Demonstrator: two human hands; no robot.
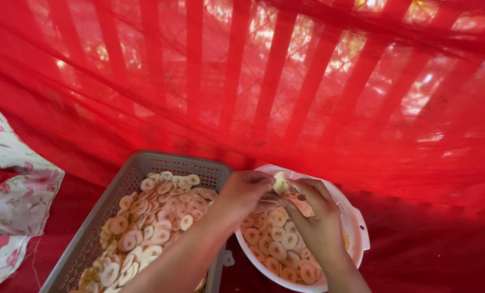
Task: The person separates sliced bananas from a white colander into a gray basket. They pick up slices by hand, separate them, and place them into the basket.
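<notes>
My left hand [243, 193] and my right hand [317, 218] meet above a round white perforated bowl [356, 221] that holds several pale round banana slices. Both hands pinch a small stack of slices [280, 183] between their fingertips, just over the bowl's far rim. Left of the bowl stands a grey perforated rectangular basket [124, 179] filled with many more thin slices [153, 222]. My left forearm crosses over the basket's right edge.
A red mesh cloth [307, 97] hangs close behind the bowl and basket, with vertical bars showing through it. A floral white and pink fabric [9, 190] lies at the left. Red cloth covers the surface under the containers.
</notes>
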